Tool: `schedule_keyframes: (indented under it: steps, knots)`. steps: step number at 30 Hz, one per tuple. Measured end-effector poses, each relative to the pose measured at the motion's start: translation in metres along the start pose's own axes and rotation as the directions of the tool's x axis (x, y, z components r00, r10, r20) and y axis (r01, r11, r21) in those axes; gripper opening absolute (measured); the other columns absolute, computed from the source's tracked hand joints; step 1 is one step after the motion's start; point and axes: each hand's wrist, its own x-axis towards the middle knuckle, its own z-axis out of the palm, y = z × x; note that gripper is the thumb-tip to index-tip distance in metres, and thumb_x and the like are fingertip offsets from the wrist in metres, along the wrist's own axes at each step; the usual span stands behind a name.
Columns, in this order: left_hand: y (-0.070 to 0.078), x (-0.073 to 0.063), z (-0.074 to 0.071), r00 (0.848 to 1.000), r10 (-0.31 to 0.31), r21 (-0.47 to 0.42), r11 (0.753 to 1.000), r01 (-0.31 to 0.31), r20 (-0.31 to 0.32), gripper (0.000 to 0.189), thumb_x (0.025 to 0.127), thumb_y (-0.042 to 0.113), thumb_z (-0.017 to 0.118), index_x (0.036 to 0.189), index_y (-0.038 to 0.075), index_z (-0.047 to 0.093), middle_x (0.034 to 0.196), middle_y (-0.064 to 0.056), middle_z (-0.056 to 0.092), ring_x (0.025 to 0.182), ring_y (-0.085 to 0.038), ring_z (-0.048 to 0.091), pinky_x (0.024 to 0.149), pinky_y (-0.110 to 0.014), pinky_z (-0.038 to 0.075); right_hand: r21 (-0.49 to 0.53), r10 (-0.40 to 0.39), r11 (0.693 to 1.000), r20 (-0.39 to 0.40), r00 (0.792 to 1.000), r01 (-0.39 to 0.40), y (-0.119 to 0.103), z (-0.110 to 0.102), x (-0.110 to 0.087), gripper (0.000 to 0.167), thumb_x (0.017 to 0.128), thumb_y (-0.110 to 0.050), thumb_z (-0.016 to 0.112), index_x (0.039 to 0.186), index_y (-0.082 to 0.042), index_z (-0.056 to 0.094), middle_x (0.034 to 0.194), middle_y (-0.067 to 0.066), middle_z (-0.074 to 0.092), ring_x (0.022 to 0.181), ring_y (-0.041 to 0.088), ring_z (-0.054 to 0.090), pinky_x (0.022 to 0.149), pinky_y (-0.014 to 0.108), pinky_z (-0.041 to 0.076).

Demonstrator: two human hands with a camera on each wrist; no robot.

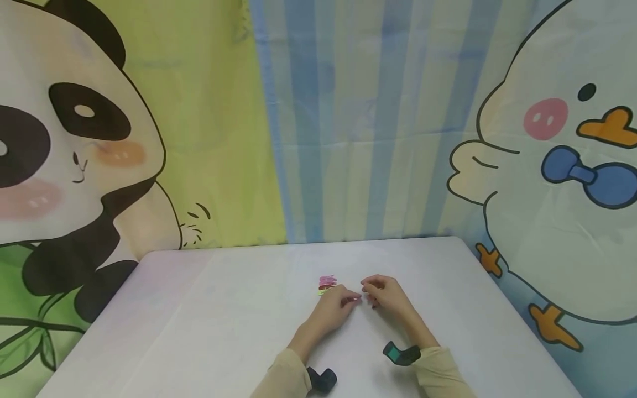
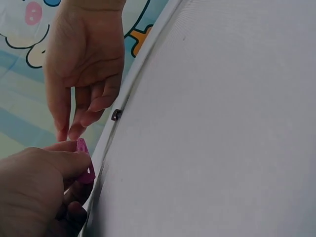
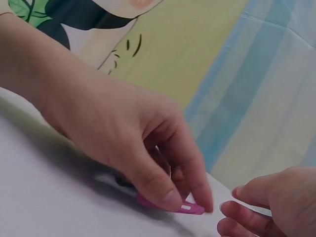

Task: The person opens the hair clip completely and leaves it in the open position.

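Between thumb and index finger, my left hand (image 1: 332, 307) pinches a pink snap hair clip (image 2: 86, 163), its slotted end sticking out past the fingertips in the right wrist view. My right hand (image 1: 390, 296) hovers just to the right, its loosely bent fingers (image 3: 247, 213) near the clip but apart from it, nothing visible between them. Beyond the left hand lies a small row of pink, red and yellow-green pieces (image 1: 327, 282), partly covered by that hand; their kind is too small to tell. A tiny dark piece (image 2: 116, 115) sits on the table near the right fingers.
The white table (image 1: 199, 320) reaches back to a cloth backdrop (image 1: 348, 121) with a panda and a white bird printed on it. Dark straps with camera mounts (image 1: 322, 380) sit at both wrists by the beige sleeves (image 1: 286, 376).
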Motion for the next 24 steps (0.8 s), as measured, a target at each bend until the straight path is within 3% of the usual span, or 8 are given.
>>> schedule_keyframes:
  steps: [6,13,18,24]
  knots:
    - [-0.012,-0.012,-0.014,0.996,-0.034,-0.107,0.994,0.026,-0.079,0.02,0.086,0.017,0.07,0.106,0.016,0.069,0.078,0.008,0.065,0.069,0.001,0.053,0.066,-0.018,0.046,-0.096,-0.065,0.993,0.073,0.995,0.072,0.001,0.017,-0.002,0.016,0.091,-0.016,0.061,0.1,-0.005,0.068,0.079,0.006,0.064,0.062,0.014,0.054,0.057,0.025,0.048]
    - [-0.023,-0.021,-0.022,0.993,-0.081,-0.153,0.986,0.067,-0.083,0.011,0.084,0.021,0.072,0.095,0.021,0.071,0.086,0.01,0.069,0.076,0.0,0.058,0.072,-0.021,0.049,-0.197,-0.12,0.969,0.161,0.98,0.151,0.001,0.033,-0.008,0.019,0.089,-0.026,0.065,0.1,-0.01,0.07,0.079,0.0,0.065,0.063,0.011,0.055,0.058,0.023,0.047]
    - [-0.028,-0.022,-0.02,0.992,-0.06,-0.19,0.981,0.037,-0.115,0.008,0.083,0.025,0.073,0.091,0.024,0.073,0.089,0.011,0.071,0.08,0.0,0.061,0.075,-0.022,0.05,-0.259,-0.139,0.951,0.127,0.982,0.168,0.001,0.039,-0.011,0.017,0.087,-0.027,0.068,0.095,-0.013,0.07,0.079,-0.002,0.067,0.061,0.009,0.055,0.056,0.022,0.046]
    - [-0.032,-0.023,-0.019,0.978,-0.113,-0.263,0.963,0.065,-0.173,0.007,0.086,0.022,0.07,0.092,0.019,0.072,0.093,0.005,0.072,0.076,-0.002,0.058,0.07,-0.02,0.049,-0.213,-0.114,0.97,0.026,0.993,0.117,0.0,0.042,-0.011,0.01,0.086,-0.022,0.069,0.09,-0.013,0.071,0.076,-0.001,0.067,0.059,0.009,0.055,0.055,0.023,0.045]
